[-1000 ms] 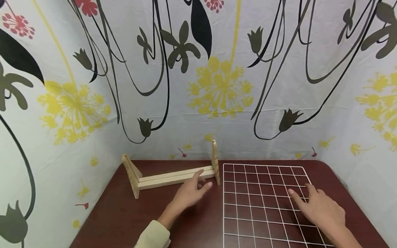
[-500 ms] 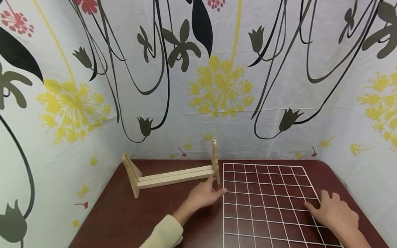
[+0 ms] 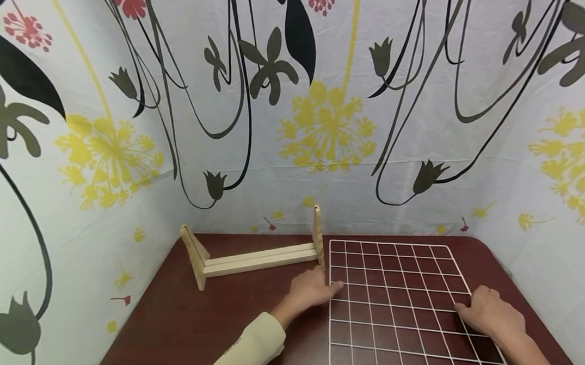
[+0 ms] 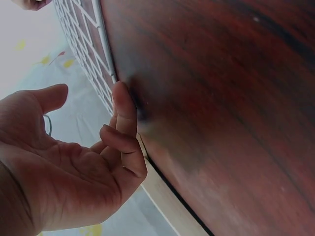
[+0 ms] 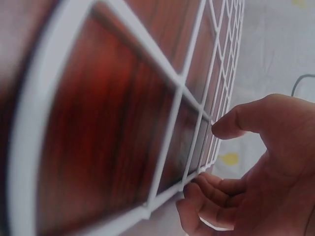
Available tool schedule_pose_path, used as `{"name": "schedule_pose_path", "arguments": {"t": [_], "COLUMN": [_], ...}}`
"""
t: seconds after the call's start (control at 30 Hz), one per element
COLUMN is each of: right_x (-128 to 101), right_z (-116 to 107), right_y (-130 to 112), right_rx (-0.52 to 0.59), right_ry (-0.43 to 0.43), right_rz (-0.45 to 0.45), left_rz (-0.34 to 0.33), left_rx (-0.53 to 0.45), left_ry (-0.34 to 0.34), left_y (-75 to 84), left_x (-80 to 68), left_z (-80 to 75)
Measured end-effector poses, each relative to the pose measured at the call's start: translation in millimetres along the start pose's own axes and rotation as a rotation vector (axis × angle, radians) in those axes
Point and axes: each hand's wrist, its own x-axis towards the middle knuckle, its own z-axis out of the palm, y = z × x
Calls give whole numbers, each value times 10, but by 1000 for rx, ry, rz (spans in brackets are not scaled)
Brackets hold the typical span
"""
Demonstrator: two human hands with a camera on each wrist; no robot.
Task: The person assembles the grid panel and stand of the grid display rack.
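Observation:
A white wire grid panel [image 3: 370,304] lies flat on the dark red-brown table. My left hand [image 3: 309,288] is at its left edge, the thumb reaching over the wires. In the left wrist view, the bent fingers [image 4: 127,110] meet the outer wire, while the thumb stands well apart from them. On the opposite side, my right hand [image 3: 494,315] straddles the panel's right edge. Its thumb [image 5: 229,125] is right at an inner wire and its curved fingers are at the outer wire, with a wide gap between.
Behind my left hand stands a wooden rack [image 3: 261,259] with two upright ends joined by rails. Its right end is close to the grid's left edge. Cloth with printed flowers [image 3: 329,129] surrounds the table [image 3: 220,322] at the back and sides.
My left hand has moved right, from in front of the rack's rails to the grid's left edge. My right hand has shifted right from over the grid to its right edge.

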Motion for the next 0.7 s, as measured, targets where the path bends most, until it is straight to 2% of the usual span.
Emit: {"name": "schedule_pose_path", "arguments": {"t": [0.13,0.37,0.5,0.7], "right_x": [58,209,266,318], "right_z": [-33,-37,-37,-56], "right_y": [65,202,270,365], "right_rx": [13,89,131,270], "right_ry": [-35,-32,-62,-113], "right_rz": [-34,-160,-166,-134], "left_rz": [18,50,54,72], "left_rx": [42,68,102,273], "left_ry": [7,13,7,-20], "left_y": [37,78,103,163], "left_x": [29,79,132,224], "left_z": [43,40,31,13]}}
